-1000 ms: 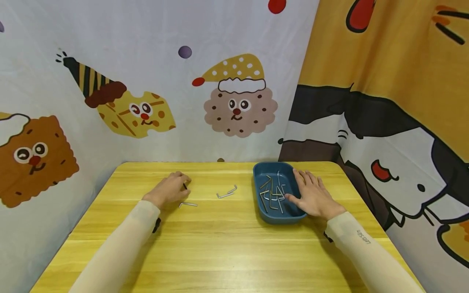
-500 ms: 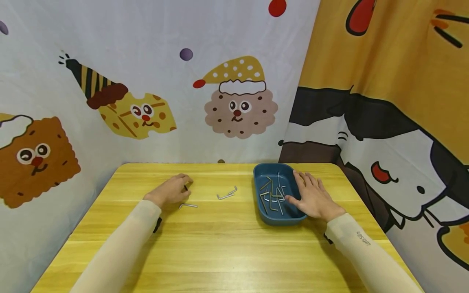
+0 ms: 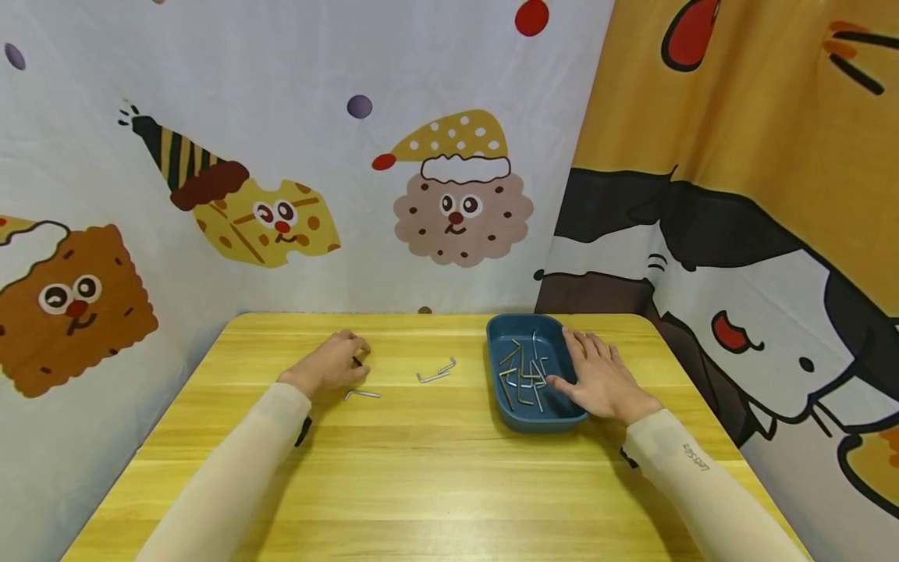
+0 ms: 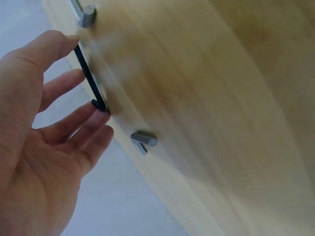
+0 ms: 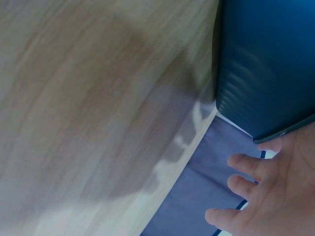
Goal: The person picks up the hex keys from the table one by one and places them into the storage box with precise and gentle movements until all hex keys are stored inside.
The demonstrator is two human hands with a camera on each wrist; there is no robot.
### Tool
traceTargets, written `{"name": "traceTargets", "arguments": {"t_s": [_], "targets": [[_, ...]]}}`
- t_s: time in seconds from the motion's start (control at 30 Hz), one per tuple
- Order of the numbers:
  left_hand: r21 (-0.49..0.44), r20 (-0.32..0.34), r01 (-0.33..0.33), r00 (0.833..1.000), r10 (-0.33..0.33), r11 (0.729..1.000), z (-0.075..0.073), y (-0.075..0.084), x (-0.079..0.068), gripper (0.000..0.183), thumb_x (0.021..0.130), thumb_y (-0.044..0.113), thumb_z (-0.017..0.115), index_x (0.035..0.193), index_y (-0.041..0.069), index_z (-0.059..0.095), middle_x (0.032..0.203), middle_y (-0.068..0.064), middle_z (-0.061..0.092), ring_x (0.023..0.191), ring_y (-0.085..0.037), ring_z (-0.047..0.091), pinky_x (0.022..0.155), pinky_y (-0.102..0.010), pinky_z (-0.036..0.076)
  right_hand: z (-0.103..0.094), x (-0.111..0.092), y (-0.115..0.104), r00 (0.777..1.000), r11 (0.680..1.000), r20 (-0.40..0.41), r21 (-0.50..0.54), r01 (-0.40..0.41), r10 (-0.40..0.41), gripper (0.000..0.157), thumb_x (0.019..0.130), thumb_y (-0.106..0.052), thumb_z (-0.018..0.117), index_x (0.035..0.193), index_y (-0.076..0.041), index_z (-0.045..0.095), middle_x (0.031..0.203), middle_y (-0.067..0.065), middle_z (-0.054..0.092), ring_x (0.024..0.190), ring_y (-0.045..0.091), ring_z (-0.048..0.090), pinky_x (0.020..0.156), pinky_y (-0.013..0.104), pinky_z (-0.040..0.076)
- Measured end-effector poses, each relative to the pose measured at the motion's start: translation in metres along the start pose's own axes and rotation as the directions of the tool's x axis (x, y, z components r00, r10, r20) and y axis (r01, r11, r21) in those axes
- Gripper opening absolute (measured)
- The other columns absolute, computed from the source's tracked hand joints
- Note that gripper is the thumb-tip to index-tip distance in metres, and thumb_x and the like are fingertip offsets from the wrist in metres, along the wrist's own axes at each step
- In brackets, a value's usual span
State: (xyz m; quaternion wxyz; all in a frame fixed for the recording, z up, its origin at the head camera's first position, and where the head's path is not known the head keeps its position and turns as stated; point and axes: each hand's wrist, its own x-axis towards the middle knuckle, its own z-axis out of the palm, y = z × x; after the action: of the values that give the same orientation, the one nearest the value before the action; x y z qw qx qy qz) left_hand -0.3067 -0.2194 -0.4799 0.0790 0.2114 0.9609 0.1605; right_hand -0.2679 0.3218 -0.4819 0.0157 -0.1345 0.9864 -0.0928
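My left hand point(image 3: 325, 365) is over the left part of the table, holding a black hex key point(image 4: 88, 76) by its two ends between thumb and fingers. Close to that hand lies a silver hex key point(image 3: 363, 393). Two more silver hex keys point(image 3: 435, 376) lie near the middle of the table. On the right stands a dark blue bin point(image 3: 541, 425) with several silver and brassy hex keys point(image 3: 520, 367) inside. My right hand point(image 3: 604, 381) rests on the bin's right rim, its fingers spread along the outside and its thumb over the edge.
The wooden table point(image 3: 449, 484) has a cartoon-printed cloth point(image 3: 295, 62) hanging behind it. A yellow patterned curtain point(image 3: 737, 117) hangs on the right. The table's back edge runs just beyond both hands.
The head view has shifted very slightly. Both hands, the bin and the loose hex keys stay in place.
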Motion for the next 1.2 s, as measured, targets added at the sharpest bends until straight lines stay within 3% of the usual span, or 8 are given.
{"name": "traceTargets", "arguments": {"t_s": [0.27, 0.47, 0.6, 0.9, 1.2], "targets": [[0.018, -0.018, 0.007, 1.0, -0.006, 1.0, 0.002, 0.001, -0.001, 0.04, 0.115, 0.025, 0.075, 0.146, 0.0, 0.074, 0.159, -0.031, 0.064, 0.149, -0.053, 0.058, 0.121, -0.065, 0.058, -0.001, -0.001, -0.001, 1.0, 1.0, -0.014, 0.0, 0.004, -0.004, 0.107, 0.114, -0.069, 0.061, 0.188, -0.007, 0.014, 0.188, 0.034, 0.027, 0.175, 0.063, 0.021, 0.139, 0.088, 0.014], [0.117, -0.067, -0.039, 0.997, 0.047, 0.992, 0.002, 0.001, 0.0, 0.034, 0.113, 0.025, 0.077, 0.137, 0.001, 0.078, 0.148, -0.029, 0.071, 0.141, -0.053, 0.063, 0.121, -0.068, 0.056, -0.001, -0.001, -0.002, 1.0, 1.0, -0.012, 0.006, 0.009, -0.009, 0.108, 0.114, -0.071, 0.059, 0.188, -0.007, 0.013, 0.188, 0.035, 0.026, 0.175, 0.063, 0.021, 0.139, 0.088, 0.014], [0.206, -0.11, -0.072, 0.989, 0.096, 0.976, 0.003, 0.004, -0.002, 0.03, 0.113, 0.026, 0.078, 0.132, 0.004, 0.08, 0.143, -0.026, 0.073, 0.136, -0.052, 0.066, 0.116, -0.07, 0.058, -0.001, -0.001, -0.001, 1.0, 1.0, -0.01, 0.005, 0.01, -0.01, 0.108, 0.114, -0.072, 0.058, 0.188, -0.006, 0.014, 0.188, 0.036, 0.026, 0.175, 0.063, 0.021, 0.139, 0.088, 0.015], [0.268, -0.204, -0.11, 0.964, 0.168, 0.957, 0.005, 0.016, -0.006, 0.027, 0.112, 0.028, 0.081, 0.127, 0.006, 0.081, 0.156, -0.033, 0.067, 0.145, -0.055, 0.064, 0.117, -0.076, 0.057, -0.002, -0.001, -0.001, 1.0, 1.0, -0.007, 0.014, 0.004, -0.003, 0.107, 0.114, -0.069, 0.06, 0.188, -0.006, 0.014, 0.188, 0.035, 0.026, 0.176, 0.062, 0.021, 0.139, 0.087, 0.014], [0.31, -0.228, -0.163, 0.944, 0.24, 0.937, 0.008, 0.032, -0.005, 0.027, 0.111, 0.028, 0.082, 0.126, 0.006, 0.081, 0.158, -0.034, 0.066, 0.145, -0.053, 0.064, 0.114, -0.075, 0.06, 0.0, -0.001, 0.001, 1.0, 1.0, -0.008, 0.008, 0.008, -0.008, 0.107, 0.114, -0.069, 0.059, 0.187, -0.006, 0.015, 0.188, 0.037, 0.026, 0.175, 0.063, 0.021, 0.139, 0.088, 0.014]]}}
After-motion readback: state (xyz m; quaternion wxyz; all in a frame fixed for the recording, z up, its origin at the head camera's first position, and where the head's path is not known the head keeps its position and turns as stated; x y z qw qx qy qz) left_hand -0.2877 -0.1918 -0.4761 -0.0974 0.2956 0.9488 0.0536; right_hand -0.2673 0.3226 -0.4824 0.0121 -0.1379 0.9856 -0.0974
